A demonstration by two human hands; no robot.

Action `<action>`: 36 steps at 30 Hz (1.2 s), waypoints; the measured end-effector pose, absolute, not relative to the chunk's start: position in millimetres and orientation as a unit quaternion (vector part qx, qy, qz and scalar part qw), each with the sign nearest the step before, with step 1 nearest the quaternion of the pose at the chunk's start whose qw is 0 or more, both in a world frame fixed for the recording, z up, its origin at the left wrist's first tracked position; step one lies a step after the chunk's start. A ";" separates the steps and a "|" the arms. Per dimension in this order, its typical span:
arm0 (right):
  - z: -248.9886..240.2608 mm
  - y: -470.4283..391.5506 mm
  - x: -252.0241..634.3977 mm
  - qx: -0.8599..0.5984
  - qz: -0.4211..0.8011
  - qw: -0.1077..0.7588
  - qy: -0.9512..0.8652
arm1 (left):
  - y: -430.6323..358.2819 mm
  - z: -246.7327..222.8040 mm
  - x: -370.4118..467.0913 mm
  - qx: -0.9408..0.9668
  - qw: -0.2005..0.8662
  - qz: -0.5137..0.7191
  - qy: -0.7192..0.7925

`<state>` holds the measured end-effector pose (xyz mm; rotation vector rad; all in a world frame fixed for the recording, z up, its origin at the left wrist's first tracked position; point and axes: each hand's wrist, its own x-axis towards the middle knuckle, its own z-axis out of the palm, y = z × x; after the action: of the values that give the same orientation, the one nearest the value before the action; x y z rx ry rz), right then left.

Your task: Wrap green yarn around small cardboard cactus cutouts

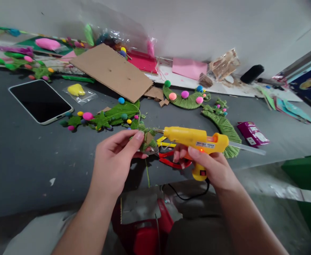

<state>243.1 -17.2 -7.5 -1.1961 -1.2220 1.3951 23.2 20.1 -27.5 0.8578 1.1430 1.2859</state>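
Between the thumb and fingers of my left hand (115,156) is a small green yarn-wrapped piece (149,139) with some brown cardboard showing. My right hand (208,163) is wrapped round the handle of a yellow glue gun (189,136), whose red light is lit. The gun points left, its metal nozzle close to the green piece; whether they touch is unclear. A clear glue stick (247,147) sticks out of its back. Red-handled pliers (171,163) lie below the gun, partly behind my right fingers. A green strand (147,173) hangs below the piece.
Behind my hands lie a green garland with coloured balls (112,115), a phone (40,101), a cardboard sheet (112,71) and a yellow lump in a bag (76,90). Farther right are green wrapped curves (220,122) and a purple packet (252,134). A black cord (187,198) hangs below the gun.
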 end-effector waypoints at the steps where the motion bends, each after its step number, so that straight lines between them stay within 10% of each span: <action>1: -7.4 -17.7 241.3 -0.484 0.566 0.443 -0.498 | 19.4 -26.7 23.3 0.368 0.575 0.545 0.487; 36: -9.8 -19.9 235.5 -0.485 0.554 0.416 -0.534 | 17.2 -25.6 24.2 0.377 0.571 0.534 0.497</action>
<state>235.5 -19.9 -9.8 -1.2180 -1.3420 1.3904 24.2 17.2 -25.6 0.8838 1.1671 1.2520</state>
